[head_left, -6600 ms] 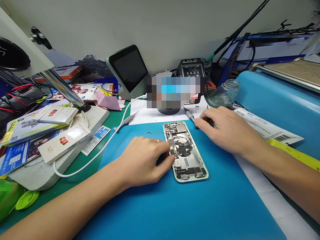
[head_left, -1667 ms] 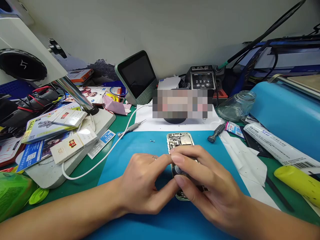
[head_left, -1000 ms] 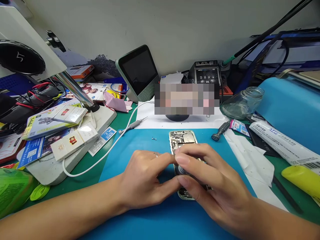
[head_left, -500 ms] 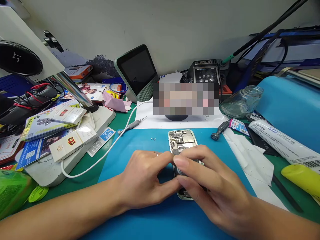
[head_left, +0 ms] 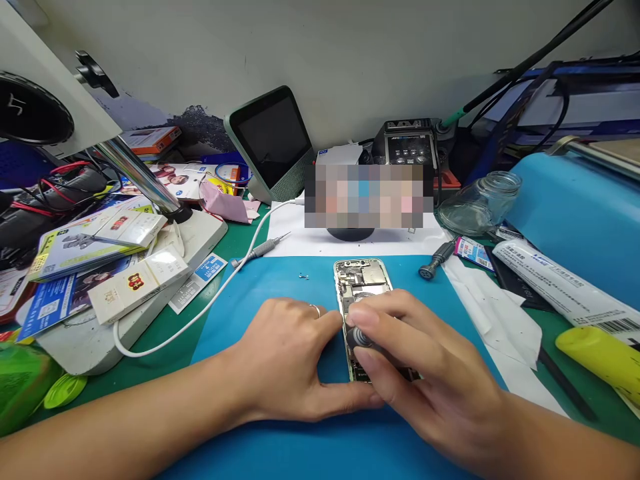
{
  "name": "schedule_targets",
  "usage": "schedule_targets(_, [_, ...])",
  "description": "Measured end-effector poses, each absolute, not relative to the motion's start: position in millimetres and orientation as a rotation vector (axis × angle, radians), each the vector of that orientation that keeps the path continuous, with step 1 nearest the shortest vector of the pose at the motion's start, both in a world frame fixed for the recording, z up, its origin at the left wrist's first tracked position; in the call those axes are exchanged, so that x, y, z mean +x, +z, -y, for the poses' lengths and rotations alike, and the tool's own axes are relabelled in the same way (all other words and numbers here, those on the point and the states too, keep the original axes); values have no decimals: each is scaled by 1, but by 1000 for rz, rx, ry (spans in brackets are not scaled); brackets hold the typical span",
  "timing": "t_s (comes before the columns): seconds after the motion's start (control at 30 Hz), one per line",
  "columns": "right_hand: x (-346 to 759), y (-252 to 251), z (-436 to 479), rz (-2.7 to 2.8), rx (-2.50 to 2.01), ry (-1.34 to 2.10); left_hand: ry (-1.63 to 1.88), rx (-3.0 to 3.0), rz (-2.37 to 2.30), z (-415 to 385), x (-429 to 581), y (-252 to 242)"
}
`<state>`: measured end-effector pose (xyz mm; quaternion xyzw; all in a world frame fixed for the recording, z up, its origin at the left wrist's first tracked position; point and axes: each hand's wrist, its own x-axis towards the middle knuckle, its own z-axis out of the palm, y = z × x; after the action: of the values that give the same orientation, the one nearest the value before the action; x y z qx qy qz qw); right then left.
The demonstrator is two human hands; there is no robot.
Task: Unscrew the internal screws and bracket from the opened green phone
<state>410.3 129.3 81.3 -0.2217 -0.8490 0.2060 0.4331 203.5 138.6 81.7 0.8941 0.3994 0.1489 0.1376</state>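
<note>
An opened phone [head_left: 370, 273] with bare inner parts lies on the blue mat [head_left: 280, 440] in front of me. My left hand [head_left: 290, 360] grips its lower left corner: the index finger presses on the left edge and the thumb lies along the bottom edge. Over the phone, my right hand [head_left: 430, 373] pinches a small dark-handled screwdriver [head_left: 359, 337] between thumb and fingers. Its tip is hidden by the hand. Several tiny screws [head_left: 303, 276] lie on the mat, left of the phone.
Beyond the mat lie a grey precision screwdriver [head_left: 263, 250] and another dark driver [head_left: 437, 259]. A white cable [head_left: 200, 320] curves along the left. A microscope stand base [head_left: 200, 233] holds boxes. On the right are a glass jar [head_left: 483, 203], a white tube [head_left: 565, 287] and a yellow-green object [head_left: 600, 357].
My left thumb has moved from beside the right fingertips down to the phone's bottom edge. More of the screwdriver's handle shows in my right hand. The view has shifted slightly.
</note>
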Motion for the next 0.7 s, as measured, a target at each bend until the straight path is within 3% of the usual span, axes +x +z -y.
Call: schedule_targets(0.7, [408,86,-131,2121,-581,448,349,2648,-1156,-137,207,80])
